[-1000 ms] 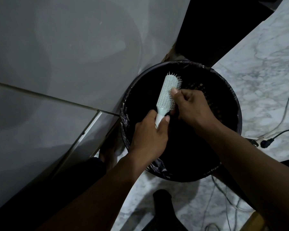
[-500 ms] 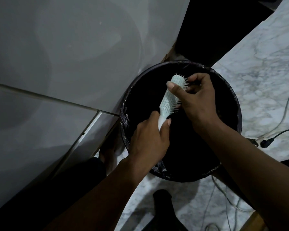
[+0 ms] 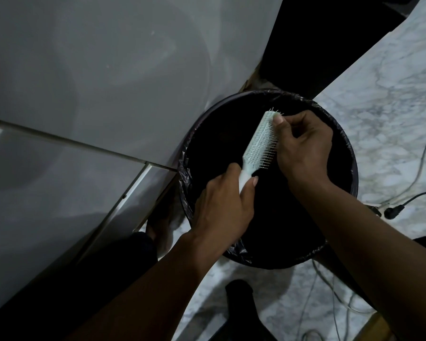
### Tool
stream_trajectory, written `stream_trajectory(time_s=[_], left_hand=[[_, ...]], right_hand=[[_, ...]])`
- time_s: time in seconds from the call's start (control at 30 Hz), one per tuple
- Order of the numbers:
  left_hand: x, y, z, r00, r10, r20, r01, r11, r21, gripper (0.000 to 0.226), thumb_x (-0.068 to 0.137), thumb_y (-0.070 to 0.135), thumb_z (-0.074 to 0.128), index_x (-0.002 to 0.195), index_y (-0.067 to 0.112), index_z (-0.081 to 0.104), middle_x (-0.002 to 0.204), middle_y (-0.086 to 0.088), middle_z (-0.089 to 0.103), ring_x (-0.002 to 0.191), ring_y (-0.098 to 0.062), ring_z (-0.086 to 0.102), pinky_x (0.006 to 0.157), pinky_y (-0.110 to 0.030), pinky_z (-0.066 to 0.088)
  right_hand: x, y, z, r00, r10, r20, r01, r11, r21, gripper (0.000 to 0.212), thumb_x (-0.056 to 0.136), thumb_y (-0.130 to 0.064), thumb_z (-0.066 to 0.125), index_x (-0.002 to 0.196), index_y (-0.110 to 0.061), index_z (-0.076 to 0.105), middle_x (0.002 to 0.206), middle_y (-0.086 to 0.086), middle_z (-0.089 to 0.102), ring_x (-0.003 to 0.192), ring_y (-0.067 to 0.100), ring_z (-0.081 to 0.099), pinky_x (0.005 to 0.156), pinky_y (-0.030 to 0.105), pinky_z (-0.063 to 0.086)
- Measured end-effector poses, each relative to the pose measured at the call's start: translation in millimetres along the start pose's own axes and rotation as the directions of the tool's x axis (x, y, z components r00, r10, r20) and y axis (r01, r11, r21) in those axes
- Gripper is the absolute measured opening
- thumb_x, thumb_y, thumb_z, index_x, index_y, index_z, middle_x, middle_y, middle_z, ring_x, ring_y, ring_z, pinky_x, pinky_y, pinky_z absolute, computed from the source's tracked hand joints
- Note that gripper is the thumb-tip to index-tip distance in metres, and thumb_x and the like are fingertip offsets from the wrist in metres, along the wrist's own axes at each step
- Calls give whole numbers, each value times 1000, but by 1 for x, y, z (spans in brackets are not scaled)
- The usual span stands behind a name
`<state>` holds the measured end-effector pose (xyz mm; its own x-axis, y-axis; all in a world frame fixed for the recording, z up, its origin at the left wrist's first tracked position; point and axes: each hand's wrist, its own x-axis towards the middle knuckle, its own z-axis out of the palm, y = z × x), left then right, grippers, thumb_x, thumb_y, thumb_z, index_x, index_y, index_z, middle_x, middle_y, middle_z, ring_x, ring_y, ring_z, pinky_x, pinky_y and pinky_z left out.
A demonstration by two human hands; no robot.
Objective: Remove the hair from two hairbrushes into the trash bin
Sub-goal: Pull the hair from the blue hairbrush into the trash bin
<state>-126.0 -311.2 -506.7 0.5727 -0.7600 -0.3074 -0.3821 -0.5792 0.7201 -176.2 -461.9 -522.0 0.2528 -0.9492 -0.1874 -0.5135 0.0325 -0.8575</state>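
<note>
A pale mint hairbrush (image 3: 258, 143) hangs over the round black trash bin (image 3: 347, 148), which is lined with a black bag. My left hand (image 3: 221, 207) grips the brush's handle from below. My right hand (image 3: 303, 146) is against the bristles near the brush's tip, thumb on the top end and fingers curled behind the bristles. Whether any hair is pinched in those fingers is too dark to tell. Only one hairbrush is in view.
A grey cabinet panel (image 3: 96, 82) fills the left side. The marble floor (image 3: 391, 89) lies to the right, with cables and a black plug (image 3: 392, 210) on it. A dark object (image 3: 241, 306) stands on the floor below the bin.
My right hand slid from the middle of the bristles up to the brush's tip. The brush tilted slightly, and my left hand kept its grip on the handle.
</note>
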Motion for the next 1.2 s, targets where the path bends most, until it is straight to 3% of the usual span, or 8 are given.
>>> stream_trajectory(time_s=[0.3, 0.47, 0.57, 0.77, 0.9, 1.0, 1.1, 1.2], left_hand=[[0, 2, -5, 994, -87, 70, 81, 993, 87, 26, 100, 46, 49, 92, 24, 41, 81, 2, 59, 73, -28, 63, 58, -36, 44], [2, -1, -7, 972, -227, 66, 215, 964, 156, 26, 101, 44, 47, 99, 19, 47, 86, -3, 61, 82, -34, 66, 66, -41, 52], [2, -1, -8, 970, -232, 71, 217, 961, 171, 27, 101, 44, 47, 102, 17, 49, 94, -9, 67, 83, -36, 67, 68, -44, 55], [2, -4, -9, 954, -292, 68, 272, 937, 218, 29, 101, 45, 46, 106, 17, 51, 98, -12, 68, 85, -39, 67, 73, -47, 56], [2, -5, -9, 941, -337, 45, 317, 918, 236, 31, 101, 46, 46, 108, 16, 51, 100, -11, 68, 88, -37, 66, 73, -44, 55], [3, -6, -10, 938, -347, 26, 332, 915, 229, 31, 101, 47, 47, 108, 17, 51, 100, -12, 68, 89, -38, 66, 73, -44, 55], [4, -5, -9, 940, -341, 20, 328, 916, 231, 32, 100, 47, 47, 108, 16, 51, 100, -12, 69, 90, -38, 67, 74, -45, 56], [4, -5, -9, 940, -340, 9, 330, 916, 227, 31, 101, 46, 47, 107, 16, 50, 99, -12, 69, 89, -38, 66, 74, -46, 56]], right_hand=[[10, 10, 2, 973, 227, 40, -227, 974, -8, 38, 97, -41, 58, 64, -22, 56, 60, -4, 56, 59, 11, 53, 67, 34, 47], [15, 0, -3, 893, 446, 60, -450, 885, 121, 41, 102, -40, 50, 76, -13, 67, 84, 2, 73, 70, 18, 61, 71, 35, 51], [13, 0, -2, 867, 486, 113, -496, 863, 98, 45, 105, -38, 41, 76, -13, 63, 71, 3, 67, 60, 17, 56, 61, 30, 46], [11, 4, 1, 820, 528, 220, -564, 812, 150, 41, 106, -32, 38, 71, -16, 50, 58, 0, 56, 59, 18, 62, 57, 29, 45], [15, 8, -5, 824, 552, 126, -566, 802, 192, 43, 105, -33, 41, 67, -13, 50, 53, 1, 51, 48, 16, 59, 51, 27, 44], [21, 13, -9, 786, 617, 30, -597, 746, 297, 48, 106, -34, 38, 64, -13, 47, 56, 1, 50, 45, 15, 52, 49, 26, 40], [28, 22, -7, 765, 644, 5, -598, 708, 375, 42, 106, -32, 37, 71, -13, 48, 62, 2, 53, 47, 14, 52, 50, 25, 38], [27, 30, -5, 755, 655, -13, -623, 725, 294, 8, 100, -17, 42, 98, -12, 48, 72, 9, 60, 47, 18, 47, 49, 25, 35]])
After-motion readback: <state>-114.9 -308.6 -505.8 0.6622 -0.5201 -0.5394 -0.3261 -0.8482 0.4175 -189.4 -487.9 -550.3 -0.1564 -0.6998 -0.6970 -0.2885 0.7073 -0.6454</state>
